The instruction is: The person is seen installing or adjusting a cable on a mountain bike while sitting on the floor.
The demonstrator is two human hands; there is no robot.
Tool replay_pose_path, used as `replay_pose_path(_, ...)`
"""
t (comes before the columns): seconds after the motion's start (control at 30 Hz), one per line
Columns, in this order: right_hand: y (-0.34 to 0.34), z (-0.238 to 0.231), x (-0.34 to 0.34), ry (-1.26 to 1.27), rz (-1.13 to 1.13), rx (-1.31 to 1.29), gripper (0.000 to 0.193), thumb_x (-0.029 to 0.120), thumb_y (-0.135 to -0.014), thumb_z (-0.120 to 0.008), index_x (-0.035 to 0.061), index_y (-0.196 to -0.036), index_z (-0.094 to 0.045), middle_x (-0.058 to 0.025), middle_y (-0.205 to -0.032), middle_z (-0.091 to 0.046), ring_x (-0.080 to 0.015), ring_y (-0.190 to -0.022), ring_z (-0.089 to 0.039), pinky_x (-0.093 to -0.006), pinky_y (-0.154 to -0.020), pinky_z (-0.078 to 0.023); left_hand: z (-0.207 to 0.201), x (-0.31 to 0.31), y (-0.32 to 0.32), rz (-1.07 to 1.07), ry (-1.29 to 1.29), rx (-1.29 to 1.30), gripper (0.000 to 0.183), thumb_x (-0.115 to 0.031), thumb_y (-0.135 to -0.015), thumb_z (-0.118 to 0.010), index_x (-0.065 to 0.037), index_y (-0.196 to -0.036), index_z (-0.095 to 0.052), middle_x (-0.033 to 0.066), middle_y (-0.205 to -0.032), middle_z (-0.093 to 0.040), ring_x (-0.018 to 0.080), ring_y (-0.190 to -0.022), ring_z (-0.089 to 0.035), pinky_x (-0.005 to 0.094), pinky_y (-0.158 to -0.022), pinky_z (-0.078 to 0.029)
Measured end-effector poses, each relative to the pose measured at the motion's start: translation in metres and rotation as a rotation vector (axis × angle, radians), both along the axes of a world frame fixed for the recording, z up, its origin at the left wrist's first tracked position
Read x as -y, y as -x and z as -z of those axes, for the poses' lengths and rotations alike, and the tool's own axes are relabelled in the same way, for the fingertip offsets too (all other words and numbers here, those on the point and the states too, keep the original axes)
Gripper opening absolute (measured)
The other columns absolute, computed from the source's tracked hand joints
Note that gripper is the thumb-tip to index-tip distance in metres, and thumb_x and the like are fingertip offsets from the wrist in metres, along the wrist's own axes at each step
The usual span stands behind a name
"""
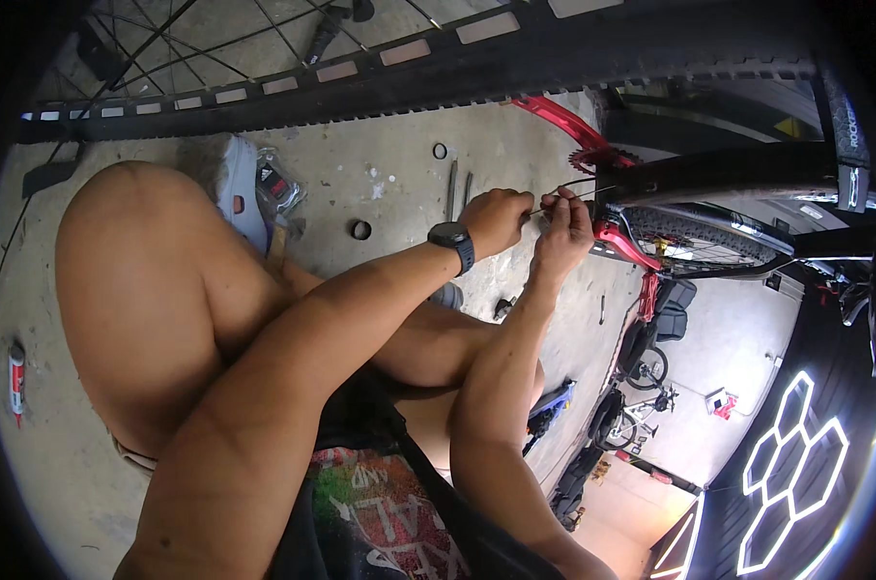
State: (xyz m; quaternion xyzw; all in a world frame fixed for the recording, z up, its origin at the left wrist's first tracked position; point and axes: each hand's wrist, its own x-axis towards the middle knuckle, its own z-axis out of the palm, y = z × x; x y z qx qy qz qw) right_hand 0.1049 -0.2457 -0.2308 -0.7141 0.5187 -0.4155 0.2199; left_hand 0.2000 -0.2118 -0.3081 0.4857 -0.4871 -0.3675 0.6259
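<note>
Both of my hands meet beside the bottom of a black bicycle frame (728, 176). My left hand (498, 220), with a dark watch on its wrist, is closed in a pinch on a thin cable. My right hand (565, 230) pinches with raised fingertips at the same cable (580, 181), which curves toward the frame. The exact grip points are partly hidden by my fingers. Close by are a red crank arm (565, 124) and a red chainring (602, 159). A second red crank arm (627, 246) lies just right of my right hand.
A large bicycle wheel's tyre (438, 82) spans the top. On the concrete floor lie two slim tools (452, 188), a black ring (360, 229), a smaller ring (440, 151), a plastic packet (278, 184) and a red-and-white tube (16, 382). Another bicycle (631, 425) stands in the background.
</note>
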Motion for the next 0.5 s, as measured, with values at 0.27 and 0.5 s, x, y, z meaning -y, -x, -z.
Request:
replay_pose_path(0.27,-0.009,0.005,-0.001,-0.072,0.083,0.122,0.015,0.003,-0.099,-0.062,-0.0068,-0.106,-0.071,-0.0103,-0.085,-0.072,-0.0152,-0.078,-0.068,-0.0289,-0.073,-0.056,0.011,-0.011,-0.006,-0.082,0.008,0.061,0.003,-0.008,-0.089,-0.066,-0.005,-0.089,-0.065,0.0178,-0.085,-0.068,0.0402,-0.082,-0.067,0.0499,-0.07,-0.052)
replay_pose_path(0.5,-0.022,-0.01,0.0,-0.058,0.156,0.226,0.014,0.005,-0.099,-0.063,-0.0051,-0.104,-0.071,-0.0103,-0.088,-0.071,-0.0162,-0.079,-0.067,-0.0301,-0.074,-0.056,-0.011,-0.01,-0.008,-0.115,-0.031,-0.006,0.006,-0.011,-0.095,-0.062,-0.008,-0.1,-0.062,0.0174,-0.088,-0.071,0.0411,-0.081,-0.068,0.0503,-0.068,-0.054)
